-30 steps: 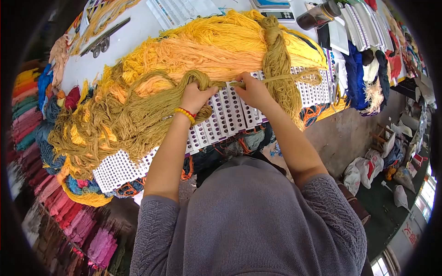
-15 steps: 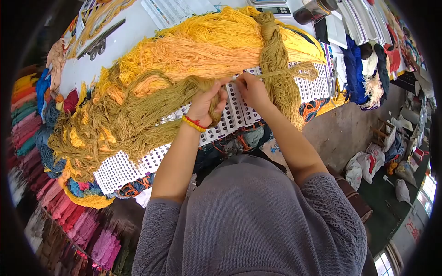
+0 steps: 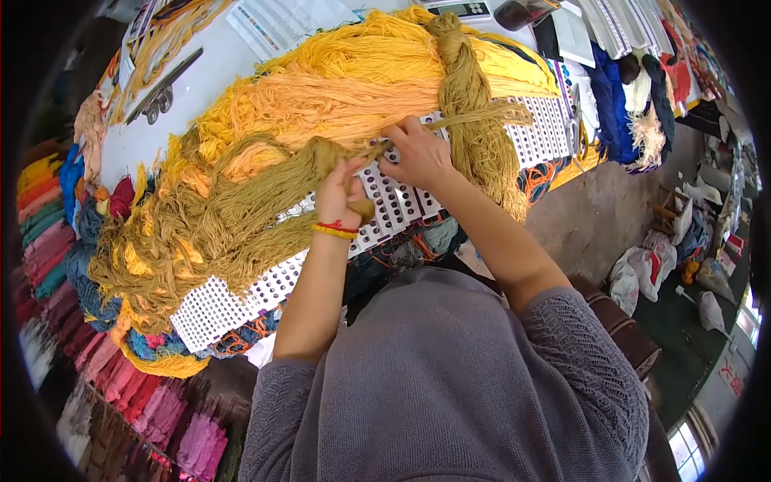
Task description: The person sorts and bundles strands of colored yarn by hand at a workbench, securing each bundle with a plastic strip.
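Note:
A loose olive skein of yarn (image 3: 257, 193) spreads across the left of the table. My left hand (image 3: 340, 197), with red and yellow bands at its wrist, is closed around the skein's right end. My right hand (image 3: 421, 157) is just to the right, fingers pinched on a thin olive strand that runs from the left hand. A looped length of olive yarn (image 3: 478, 116) extends right from behind its fingers, across a knotted olive hank (image 3: 467, 88). Beyond both hands lie peach yarn (image 3: 321, 100) and bright yellow yarn (image 3: 361, 48).
White cards with rows of dark holes (image 3: 241, 301) lie under the yarn along the near edge. Scissors (image 3: 165, 88), a printed sheet (image 3: 285, 24), a digital scale (image 3: 462, 10) and a dark jar (image 3: 514, 14) sit farther back. Blue hanks (image 3: 610, 100) are at right.
Both hands have shifted slightly left in view. The right hand has turned, its back now facing up, and a length of olive strand shows between the hands.

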Motion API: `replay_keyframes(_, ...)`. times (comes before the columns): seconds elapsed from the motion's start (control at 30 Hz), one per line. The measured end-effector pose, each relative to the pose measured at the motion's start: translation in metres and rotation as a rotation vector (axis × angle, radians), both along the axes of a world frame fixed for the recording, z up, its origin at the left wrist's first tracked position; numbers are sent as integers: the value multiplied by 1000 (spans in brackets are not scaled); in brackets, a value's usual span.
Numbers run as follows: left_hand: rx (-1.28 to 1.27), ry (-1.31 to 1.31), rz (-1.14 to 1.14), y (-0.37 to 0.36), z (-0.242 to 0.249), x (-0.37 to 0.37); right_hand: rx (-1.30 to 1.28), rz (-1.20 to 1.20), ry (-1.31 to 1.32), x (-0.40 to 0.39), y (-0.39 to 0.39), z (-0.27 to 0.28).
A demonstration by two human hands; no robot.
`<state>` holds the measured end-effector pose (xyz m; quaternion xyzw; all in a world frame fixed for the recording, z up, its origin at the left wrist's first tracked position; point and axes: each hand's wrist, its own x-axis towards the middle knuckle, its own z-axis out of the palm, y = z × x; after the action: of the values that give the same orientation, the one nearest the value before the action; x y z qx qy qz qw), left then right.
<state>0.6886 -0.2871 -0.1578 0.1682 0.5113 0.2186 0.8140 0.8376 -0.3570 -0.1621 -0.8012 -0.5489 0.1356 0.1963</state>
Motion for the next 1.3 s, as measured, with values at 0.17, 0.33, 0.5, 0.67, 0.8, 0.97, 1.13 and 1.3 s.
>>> replay_keyframes(0.17,-122,-113,166,39,4,-46,-14,-16,-11,0,-2,-1)
replay_keyframes(0.33,200,40,197,110,34,-165,-79,-24,22,-1,-1,-2)
replay_keyframes(0.5,599,604,449,202,122,-313,-97,-7,50,1,-1,3)
replay_keyframes(0.67,584,370,-220,103,223,-181,-72,-53,240,0,0,29)
replay_keyframes(0.8,648,341,-784,28,204,-70,213,82,794,-33,-8,120)
replay_keyframes(0.97,1299,69,-634,-23,187,0,391,-23,1268,-27,-40,171)
replay_keyframes(1.13,663,-356,-557,-34,212,-4,319,-44,1176,-31,-50,204)
replay_keyframes(1.3,450,-523,-397,-38,220,-6,339,-33,1251,-35,-52,215)
